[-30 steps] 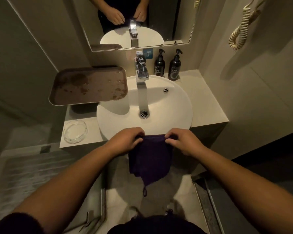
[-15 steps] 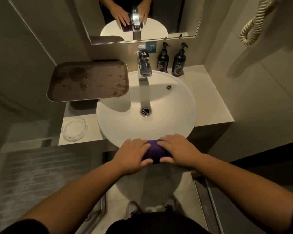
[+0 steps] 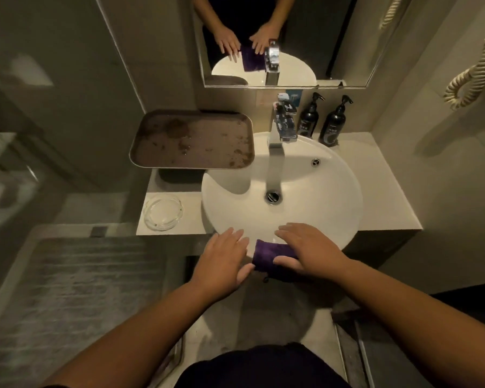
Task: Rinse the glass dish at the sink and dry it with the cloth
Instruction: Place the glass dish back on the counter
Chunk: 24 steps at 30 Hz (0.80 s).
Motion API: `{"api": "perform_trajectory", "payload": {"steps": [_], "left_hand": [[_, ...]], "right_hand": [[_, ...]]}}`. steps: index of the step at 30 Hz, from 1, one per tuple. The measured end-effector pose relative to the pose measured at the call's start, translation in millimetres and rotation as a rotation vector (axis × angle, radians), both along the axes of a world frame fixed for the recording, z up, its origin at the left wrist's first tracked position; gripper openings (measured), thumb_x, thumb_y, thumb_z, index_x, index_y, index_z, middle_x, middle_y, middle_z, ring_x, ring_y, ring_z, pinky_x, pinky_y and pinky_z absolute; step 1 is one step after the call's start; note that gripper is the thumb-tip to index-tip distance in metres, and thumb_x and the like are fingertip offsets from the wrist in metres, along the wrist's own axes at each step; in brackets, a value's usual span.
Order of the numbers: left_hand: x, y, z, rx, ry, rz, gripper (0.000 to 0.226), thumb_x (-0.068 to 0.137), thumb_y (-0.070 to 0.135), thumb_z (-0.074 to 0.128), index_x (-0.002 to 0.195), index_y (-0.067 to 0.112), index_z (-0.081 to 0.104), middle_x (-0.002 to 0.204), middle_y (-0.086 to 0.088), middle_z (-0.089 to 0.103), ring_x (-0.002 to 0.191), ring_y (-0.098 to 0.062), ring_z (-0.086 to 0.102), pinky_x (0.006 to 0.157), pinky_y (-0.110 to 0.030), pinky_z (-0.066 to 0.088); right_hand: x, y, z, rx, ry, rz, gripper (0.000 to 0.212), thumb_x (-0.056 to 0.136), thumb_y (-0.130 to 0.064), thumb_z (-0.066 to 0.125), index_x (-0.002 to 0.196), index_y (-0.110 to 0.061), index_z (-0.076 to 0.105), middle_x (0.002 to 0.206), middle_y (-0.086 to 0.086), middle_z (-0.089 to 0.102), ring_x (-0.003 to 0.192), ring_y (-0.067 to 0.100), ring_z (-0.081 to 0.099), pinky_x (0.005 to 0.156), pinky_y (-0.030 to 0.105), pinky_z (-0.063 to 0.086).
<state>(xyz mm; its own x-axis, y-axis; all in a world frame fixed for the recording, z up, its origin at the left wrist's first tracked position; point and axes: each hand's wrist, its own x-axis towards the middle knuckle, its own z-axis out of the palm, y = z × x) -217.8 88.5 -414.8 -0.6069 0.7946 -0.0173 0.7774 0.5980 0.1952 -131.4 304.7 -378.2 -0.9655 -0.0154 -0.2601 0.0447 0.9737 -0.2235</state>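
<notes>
A clear round glass dish (image 3: 163, 213) sits empty on the counter, left of the white round sink (image 3: 347, 191). A folded dark purple cloth (image 3: 266, 254) hangs over the sink's front rim. My right hand (image 3: 311, 250) lies flat on the cloth's right part, fingers stretched out over the rim. My left hand (image 3: 224, 264) rests flat just left of the cloth, fingers apart, thumb at the cloth's edge. Neither hand touches the dish. No water runs from the chrome faucet (image 3: 284, 127).
A stained brown tray (image 3: 192, 138) stands raised at the back left, overhanging the sink's edge. Two dark pump bottles (image 3: 310, 116) stand right of the faucet. A mirror (image 3: 305, 29) hangs above, and a coiled cord (image 3: 471, 77) on the right wall. A glass partition is at left.
The cloth hung from both hands in front of the sink, then was laid over the front rim. Both hands have let go and flattened, the left one sliding off to the left.
</notes>
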Motion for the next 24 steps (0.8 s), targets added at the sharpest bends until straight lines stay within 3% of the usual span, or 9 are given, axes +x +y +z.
{"api": "perform_trajectory", "payload": {"steps": [4, 11, 16, 22, 24], "left_hand": [[-35, -50, -3, 0.094, -0.129, 0.357, 0.075, 0.092, 0.058, 0.048, 0.152, 0.020, 0.025, 0.161, -0.004, 0.024, 0.149, -0.023, 0.018, 0.122, -0.041, 0.017], [-95, -101, -11, 0.122, -0.274, 0.665, 0.086, 0.089, 0.053, 0.059, 0.154, 0.013, 0.020, 0.162, -0.006, 0.020, 0.148, -0.024, 0.020, 0.119, -0.039, 0.021], [-131, -112, -24, 0.105, -0.369, 0.790, 0.093, 0.083, 0.050, 0.069, 0.154, 0.014, 0.021, 0.161, -0.008, 0.022, 0.147, -0.026, 0.023, 0.118, -0.042, 0.027], [-155, -108, -38, 0.080, -0.431, 0.912, 0.096, 0.083, 0.048, 0.070, 0.155, 0.014, 0.016, 0.163, -0.005, 0.016, 0.149, -0.024, 0.017, 0.119, -0.039, 0.023], [-160, -104, -42, 0.085, -0.457, 0.928, 0.097, 0.082, 0.048, 0.071, 0.155, 0.016, 0.016, 0.163, -0.004, 0.016, 0.149, -0.023, 0.016, 0.119, -0.039, 0.023]], "right_hand": [[-53, -51, 13, -0.134, 0.053, 0.023, 0.072, 0.092, -0.060, 0.050, 0.152, -0.025, 0.032, 0.160, -0.002, 0.032, 0.146, 0.020, 0.030, 0.118, 0.035, 0.024], [-157, -101, 7, -0.216, -0.031, 0.193, 0.074, 0.090, -0.054, 0.060, 0.150, -0.021, 0.033, 0.156, 0.002, 0.039, 0.140, 0.024, 0.039, 0.113, 0.037, 0.033], [-235, -110, -12, -0.241, -0.065, 0.327, 0.066, 0.081, -0.047, 0.074, 0.135, -0.022, 0.047, 0.136, 0.003, 0.058, 0.119, 0.024, 0.057, 0.098, 0.036, 0.047], [-301, -121, -46, 0.034, -0.216, 0.531, 0.098, 0.082, -0.048, 0.073, 0.155, -0.015, 0.016, 0.162, 0.007, 0.024, 0.142, 0.030, 0.037, 0.111, 0.046, 0.039], [-312, -126, -54, 0.098, -0.246, 0.541, 0.104, 0.079, -0.049, 0.075, 0.155, -0.015, 0.013, 0.159, 0.008, 0.027, 0.138, 0.030, 0.040, 0.109, 0.047, 0.043]]}}
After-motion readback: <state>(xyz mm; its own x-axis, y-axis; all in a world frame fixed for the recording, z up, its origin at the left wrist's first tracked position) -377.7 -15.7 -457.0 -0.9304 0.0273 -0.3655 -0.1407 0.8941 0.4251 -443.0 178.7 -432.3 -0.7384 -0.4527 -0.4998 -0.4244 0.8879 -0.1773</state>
